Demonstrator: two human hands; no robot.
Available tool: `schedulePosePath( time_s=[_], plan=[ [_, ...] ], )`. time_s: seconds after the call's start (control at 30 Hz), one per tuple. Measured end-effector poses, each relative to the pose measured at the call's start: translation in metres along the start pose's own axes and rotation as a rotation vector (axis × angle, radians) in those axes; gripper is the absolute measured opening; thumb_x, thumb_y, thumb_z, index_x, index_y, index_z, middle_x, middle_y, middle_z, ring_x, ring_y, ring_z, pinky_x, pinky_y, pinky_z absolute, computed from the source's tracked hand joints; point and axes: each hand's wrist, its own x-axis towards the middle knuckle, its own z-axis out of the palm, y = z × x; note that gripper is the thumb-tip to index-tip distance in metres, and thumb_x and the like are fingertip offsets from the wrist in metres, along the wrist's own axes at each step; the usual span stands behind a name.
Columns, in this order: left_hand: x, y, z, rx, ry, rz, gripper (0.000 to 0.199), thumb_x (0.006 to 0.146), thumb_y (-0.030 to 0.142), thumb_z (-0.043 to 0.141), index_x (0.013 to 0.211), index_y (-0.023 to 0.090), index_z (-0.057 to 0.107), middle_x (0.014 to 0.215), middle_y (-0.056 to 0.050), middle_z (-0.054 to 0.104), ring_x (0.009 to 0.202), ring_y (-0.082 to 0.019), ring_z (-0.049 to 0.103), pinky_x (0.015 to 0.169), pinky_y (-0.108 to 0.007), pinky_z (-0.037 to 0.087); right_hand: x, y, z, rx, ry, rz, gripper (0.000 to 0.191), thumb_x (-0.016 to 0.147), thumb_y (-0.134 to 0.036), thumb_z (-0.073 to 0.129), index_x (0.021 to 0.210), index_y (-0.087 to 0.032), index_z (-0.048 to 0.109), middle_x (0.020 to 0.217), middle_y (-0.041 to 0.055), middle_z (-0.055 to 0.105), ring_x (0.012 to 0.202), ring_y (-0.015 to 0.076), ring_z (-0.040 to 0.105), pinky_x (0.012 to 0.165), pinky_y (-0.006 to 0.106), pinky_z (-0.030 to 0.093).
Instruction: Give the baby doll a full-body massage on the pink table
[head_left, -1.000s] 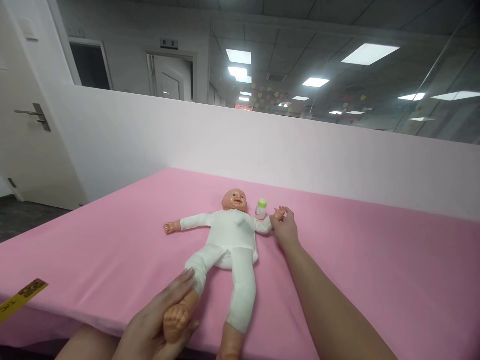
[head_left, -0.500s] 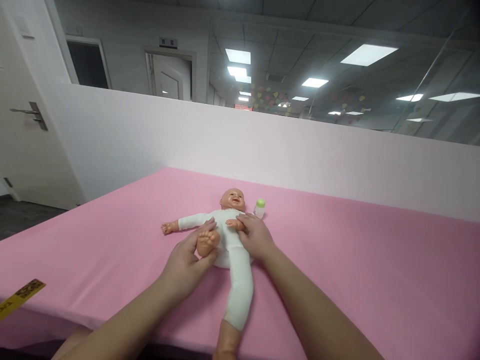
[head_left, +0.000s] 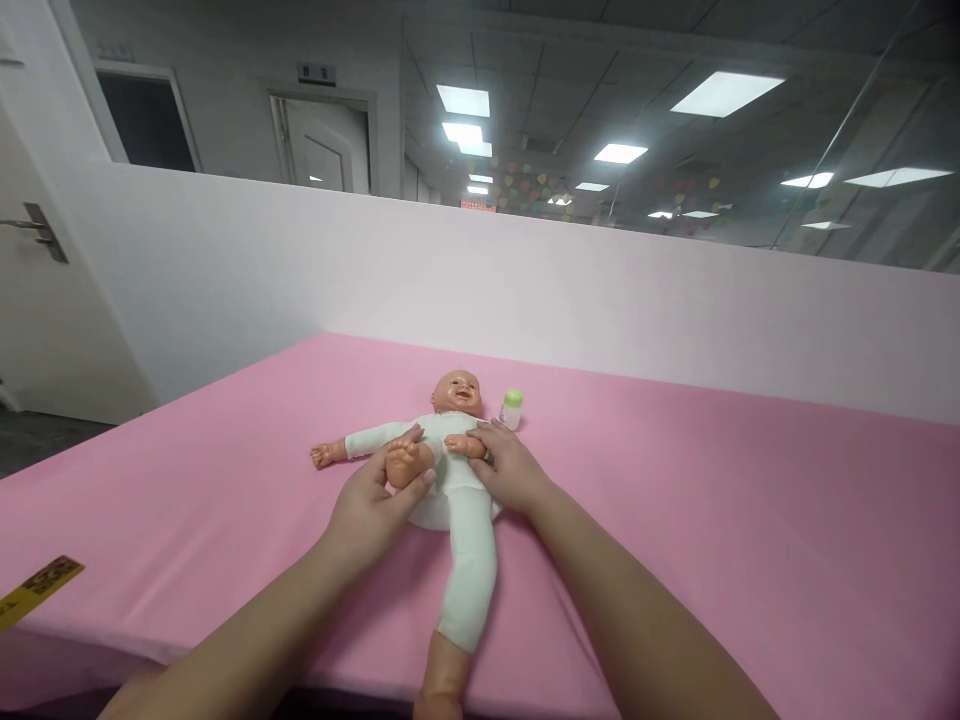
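A baby doll (head_left: 471, 540) in a white body suit lies on its back, head away from me. My left hand (head_left: 375, 505) is closed round the doll's raised foot (head_left: 405, 465), its leg bent up toward the belly. My right hand (head_left: 510, 462) grips the doll's arm, with the small doll hand (head_left: 459, 444) lying across the chest. The doll's other arm (head_left: 367, 441) stretches out to the left, and its other leg points toward me. Just beyond my right hand stands a small bottle (head_left: 512, 410) with a green cap, near the doll's head.
A pink sheet (head_left: 712, 520) covers the table. Behind it runs a low white wall (head_left: 600, 300) with glass above. A yellow strip with a printed code (head_left: 41, 590) lies at the near left edge. A door (head_left: 52, 300) stands at the far left.
The raised foot and my left hand have moved slightly up toward the doll's belly, the foot tilting more. My right hand keeps its hold. The whole view has shifted a little.
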Motion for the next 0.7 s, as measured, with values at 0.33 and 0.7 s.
schedulePosePath(
  time_s=[0.33,0.7],
  plan=[
    [-0.103,-0.021,-0.032,0.211,0.114,0.157,0.071,0.084,0.055,0.074,0.146,0.021,0.063,0.147,-0.006,0.056,0.138,-0.019,0.059,0.116,-0.027,0.056,-0.002,0.052,-0.018,0.099,0.327,0.539,0.035,0.093,-0.046,0.066,0.120,-0.022,0.066,0.108,0.0073,0.075,0.096,0.0275,0.071,0.090,0.042,0.056],
    [-0.132,-0.042,-0.043,0.317,0.161,0.236,0.061,0.077,0.051,0.081,0.132,0.024,0.072,0.133,-0.002,0.065,0.121,-0.017,0.069,0.100,-0.019,0.063,-0.005,0.105,-0.029,0.832,0.326,0.986,0.053,0.088,-0.027,0.074,0.136,-0.014,0.055,0.116,0.0154,0.075,0.097,0.0246,0.078,0.080,0.037,0.067]
  ],
)
